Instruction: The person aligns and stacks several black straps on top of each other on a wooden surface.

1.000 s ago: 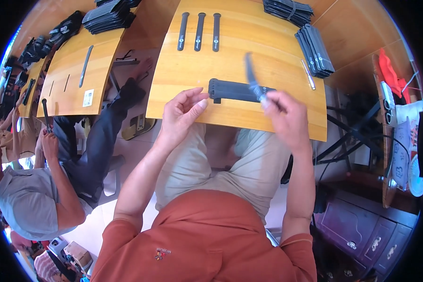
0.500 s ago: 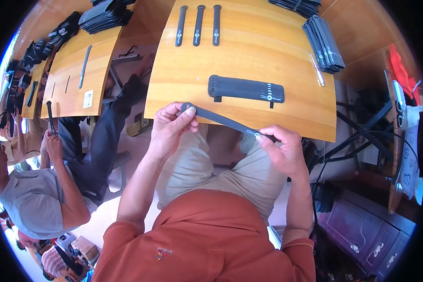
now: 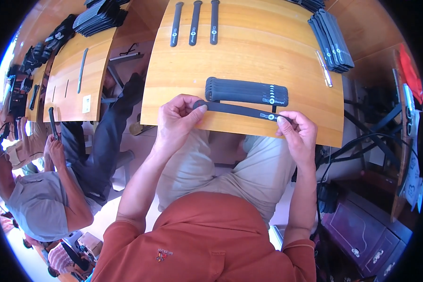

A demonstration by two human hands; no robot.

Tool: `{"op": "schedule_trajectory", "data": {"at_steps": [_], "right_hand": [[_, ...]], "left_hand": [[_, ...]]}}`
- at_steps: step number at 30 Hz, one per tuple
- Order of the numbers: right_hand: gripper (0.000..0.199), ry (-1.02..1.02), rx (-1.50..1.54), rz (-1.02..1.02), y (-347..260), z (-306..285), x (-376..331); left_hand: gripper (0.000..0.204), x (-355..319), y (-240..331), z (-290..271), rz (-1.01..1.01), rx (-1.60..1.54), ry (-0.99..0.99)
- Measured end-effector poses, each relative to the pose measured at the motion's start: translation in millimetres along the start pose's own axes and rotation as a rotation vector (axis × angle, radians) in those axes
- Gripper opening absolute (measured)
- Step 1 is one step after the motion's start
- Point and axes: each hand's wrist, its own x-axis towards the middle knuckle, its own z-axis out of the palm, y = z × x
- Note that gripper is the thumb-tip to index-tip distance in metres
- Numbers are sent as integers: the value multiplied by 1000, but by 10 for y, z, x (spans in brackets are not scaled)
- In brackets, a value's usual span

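Note:
A dark grey strap (image 3: 237, 109) with a rounded end and white print is stretched between my hands over the table's near edge. My left hand (image 3: 177, 117) pinches its left end between thumb and fingers. My right hand (image 3: 298, 134) grips the right end the same way, thumb on top. Just beyond the held strap lies a fanned stack of similar straps (image 3: 247, 91), with two short dark bits jutting from its near side. Farther off, three single straps (image 3: 193, 23) lie side by side on the wooden table (image 3: 174, 84).
Bundled straps (image 3: 331, 42) and a pen (image 3: 324, 69) lie at the table's right. On the left, a co-worker in a grey shirt (image 3: 44, 199) holds a dark strap by another table (image 3: 72, 68). A purple cabinet (image 3: 357, 230) and cables stand at the lower right.
Both hands have moved, the right one up and outward, bringing the strap closer to the stack and more level. The strap's printed side now faces up more plainly.

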Motion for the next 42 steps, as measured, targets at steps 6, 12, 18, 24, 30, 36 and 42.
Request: {"op": "schedule_trajectory", "data": {"at_steps": [6,12,18,24,30,36,42], "right_hand": [[18,76,-36,-6,96,-41,130],[21,101,-37,67,107,-57,169],[19,120,-138,61,51,-54,217],[17,131,-193,45,90,-60,251],[15,141,-258,1,120,-52,269],[14,165,-210,44,87,-33,265],[13,181,-227,61,93,-40,277]], "left_hand": [[20,101,39,93,-35,67,5],[26,188,-39,60,-106,89,-11],[24,235,-30,58,-99,141,-21],[24,271,12,68,-156,203,-29],[26,264,48,68,-180,181,-32],[19,303,64,81,-190,189,-13],[15,335,81,116,-197,257,12]]}}
